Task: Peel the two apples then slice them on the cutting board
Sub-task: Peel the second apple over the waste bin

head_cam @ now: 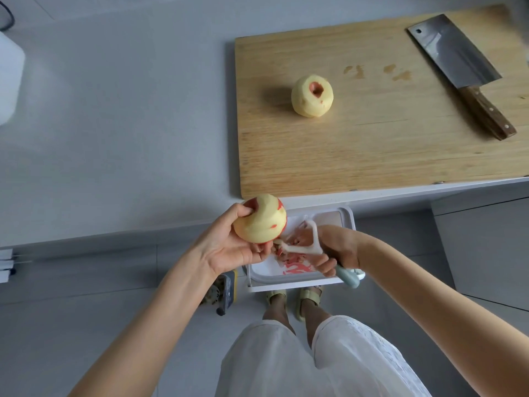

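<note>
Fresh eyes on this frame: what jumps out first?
At lower centre the left hand holds a partly peeled apple, with red skin left near its top. The right hand grips a peeler at the apple's lower edge, above a white bin of peels. On the cutting board behind sit a second apple, already peeled, and a cleaver at far right.

Pale grey countertop (pixel 114 110); grey tiled floor (pixel 86 296) below; grey cabinet front (pixel 486 239) at right; soft even light.

The person wears white textured trousers (pixel 337 365) and pale-green sandals (pixel 310 296).
</note>
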Demonstrator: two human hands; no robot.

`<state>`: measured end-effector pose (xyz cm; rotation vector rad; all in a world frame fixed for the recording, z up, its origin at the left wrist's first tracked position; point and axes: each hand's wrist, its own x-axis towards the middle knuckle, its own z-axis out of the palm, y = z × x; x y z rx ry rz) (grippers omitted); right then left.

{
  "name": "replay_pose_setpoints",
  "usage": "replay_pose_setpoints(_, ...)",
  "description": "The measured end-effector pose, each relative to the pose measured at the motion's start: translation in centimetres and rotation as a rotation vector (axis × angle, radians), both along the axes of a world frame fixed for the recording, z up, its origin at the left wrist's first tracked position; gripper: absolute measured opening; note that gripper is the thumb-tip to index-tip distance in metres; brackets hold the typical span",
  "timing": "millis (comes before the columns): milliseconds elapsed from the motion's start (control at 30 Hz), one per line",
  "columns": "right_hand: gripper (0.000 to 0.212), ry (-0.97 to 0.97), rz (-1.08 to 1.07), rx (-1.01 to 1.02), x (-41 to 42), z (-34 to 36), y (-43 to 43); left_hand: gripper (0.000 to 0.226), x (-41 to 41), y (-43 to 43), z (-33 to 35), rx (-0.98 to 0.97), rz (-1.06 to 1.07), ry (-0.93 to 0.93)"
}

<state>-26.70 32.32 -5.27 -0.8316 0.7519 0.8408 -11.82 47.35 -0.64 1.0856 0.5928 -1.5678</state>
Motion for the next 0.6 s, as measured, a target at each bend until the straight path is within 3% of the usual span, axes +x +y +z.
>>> replay_pose_setpoints(67,0.056,0.043,-0.134,0.275,0.1,-0.2,-0.5,0.053,-0.1,-0.1,0.0,-0.008,-0.002,0.033)
replay_pose_setpoints(133,0.058,0.005,-0.183,0.443,0.3,-0.5,-0.4,0.056,-0.1,-0.1,-0.2,-0.025,0.025,0.056)
replay_pose_setpoints(233,0.057,-0.069,-0.176,0.466,0.3,-1.2,0.0,0.057,-0.3,-0.2,-0.2,-0.062,0.031,0.039)
replay_pose_setpoints(433,0.028,0.003,-0.093,0.218,0.5,-0.7,0.4,0.051,-0.2,-0.4,-0.3,0.014,0.023,-0.051)
replay_pose_setpoints(533,0.035,-0.033,-0.082,-0.015,0.4,0.5,0.7,0.05,-0.2,-0.3,-0.3,0.067,0.01,-0.059)
replay_pose_setpoints(600,0.038,-0.104,-0.166,-0.341,0.4,1.6,1.4,0.051,-0.2,-0.4,-0.4,0.12,0.035,-0.042)
